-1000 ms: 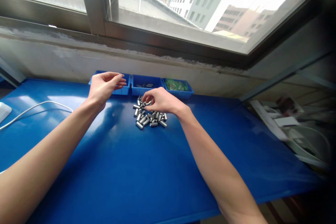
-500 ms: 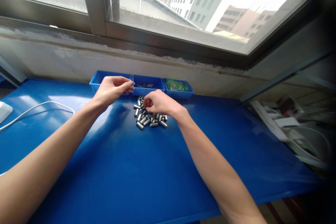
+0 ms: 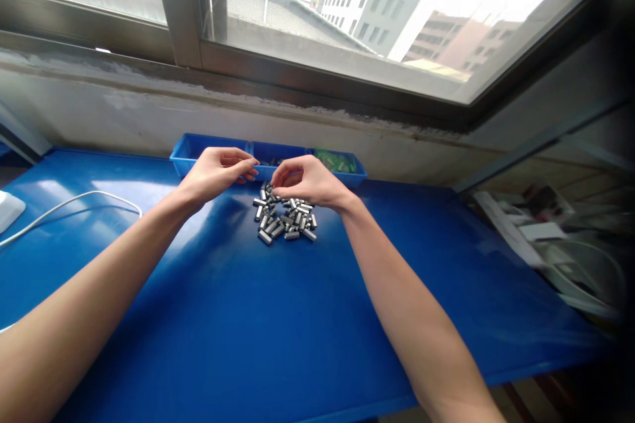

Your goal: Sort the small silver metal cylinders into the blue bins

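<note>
My left hand (image 3: 218, 170) hovers in front of the left and middle trays, its thumb and fingertips brought together. Whatever is between them, if anything, is too small to make out. Over the far side of a pile of short silver metal pieces (image 3: 278, 227) is my right hand (image 3: 313, 182), its curled fingers and thumb nearly meeting at the tips. I cannot make out what it holds. The pile lies loose on the blue table (image 3: 238, 330). Behind the hands, the blue middle tray (image 3: 297, 149) has a few small metal pieces in it, partly hidden by my right hand.
Along the wall, a blue left tray (image 3: 186, 144) and a right tray (image 3: 353, 178) holding green plastic bags (image 3: 335, 160) flank the middle one. A white cable (image 3: 89, 193) runs across the table's left side. Several blurred items, including a white board (image 3: 510, 228), stand at the right.
My right hand has risen from the pile and moved slightly back and to the right, uncovering more metal pieces. My left hand has shifted slightly right.
</note>
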### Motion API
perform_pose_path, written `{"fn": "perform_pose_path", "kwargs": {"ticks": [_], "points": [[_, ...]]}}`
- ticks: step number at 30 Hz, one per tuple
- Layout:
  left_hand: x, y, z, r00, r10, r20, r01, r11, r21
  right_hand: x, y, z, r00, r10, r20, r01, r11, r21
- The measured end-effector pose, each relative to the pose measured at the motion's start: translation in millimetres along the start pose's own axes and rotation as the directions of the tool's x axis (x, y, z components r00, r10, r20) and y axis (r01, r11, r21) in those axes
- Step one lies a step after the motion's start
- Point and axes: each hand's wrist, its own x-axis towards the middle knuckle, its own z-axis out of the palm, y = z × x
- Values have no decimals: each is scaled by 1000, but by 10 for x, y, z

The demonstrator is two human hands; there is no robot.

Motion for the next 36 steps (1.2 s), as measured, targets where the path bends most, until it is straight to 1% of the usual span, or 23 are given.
{"fn": "perform_pose_path", "kwargs": {"ticks": [2, 4, 8, 11, 14, 16, 21, 25, 30, 36], "points": [[-2, 4, 4, 1000, -5, 20, 5, 1000, 6, 16, 17, 5, 999, 12, -46, -5, 988, 154], [-7, 12, 11, 999, -10, 48, 9, 1000, 11, 30, 34, 13, 994, 31, -108, -1, 963, 268], [-26, 30, 18, 991, 0, 132, -1, 1000, 5, 48, 53, 35, 975, 92, -201, 4, 902, 433], [-38, 26, 4, 979, 27, 203, -29, 1000, 6, 55, 51, 55, 967, 134, -217, -6, 863, 505], [-42, -1, -12, 967, 46, 250, -55, 998, 30, 61, 43, 76, 968, 163, -190, -35, 841, 539], [-39, -25, -11, 966, 56, 251, -69, 997, 44, 65, 40, 91, 970, 170, -172, -43, 822, 568], [-26, -67, 19, 982, 89, 169, -93, 996, 14, 76, 39, 136, 969, 195, -154, -66, 798, 599], [-32, -57, 24, 986, 94, 138, -96, 995, 3, 79, 29, 163, 965, 209, -158, -77, 802, 593], [-59, 7, 19, 989, 50, 136, -45, 998, -39, 75, 6, 172, 964, 211, -160, -87, 822, 562], [-61, 6, 3, 994, 3, 107, 17, 983, -184, 67, -22, 164, 973, 191, -129, -95, 842, 531]]}}
